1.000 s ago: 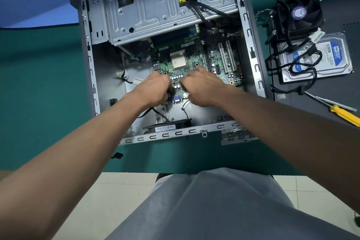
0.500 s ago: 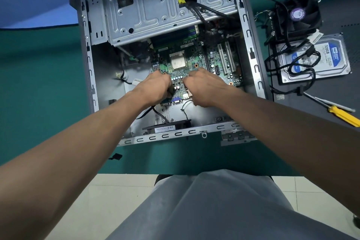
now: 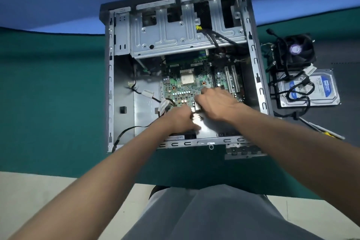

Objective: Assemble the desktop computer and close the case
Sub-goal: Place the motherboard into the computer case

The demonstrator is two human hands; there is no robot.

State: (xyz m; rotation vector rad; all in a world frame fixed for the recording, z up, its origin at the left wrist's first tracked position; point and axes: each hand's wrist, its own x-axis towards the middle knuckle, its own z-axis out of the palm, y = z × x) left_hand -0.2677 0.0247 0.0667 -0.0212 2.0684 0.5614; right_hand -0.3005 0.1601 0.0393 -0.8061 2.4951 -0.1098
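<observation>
Green cloth (image 3: 48, 93) is covering the table, where an open computer case (image 3: 120, 76) is lying on its side. Inside, the green motherboard (image 3: 187, 91) is sitting on the case floor, below the drive cage (image 3: 175, 33). The right hand (image 3: 216, 103) is gripping the board's near edge, fingers curled over it. The left hand (image 3: 179, 121) has slipped off the board since half a second ago and is now lying nearer the case's near wall, fingers curled. Blur makes it impossible to tell whether it is holding anything. A white cable connector (image 3: 164, 105) is now showing where that hand was. A cooler fan (image 3: 294, 50) and a hard drive (image 3: 319, 91) are lying right of the case.
</observation>
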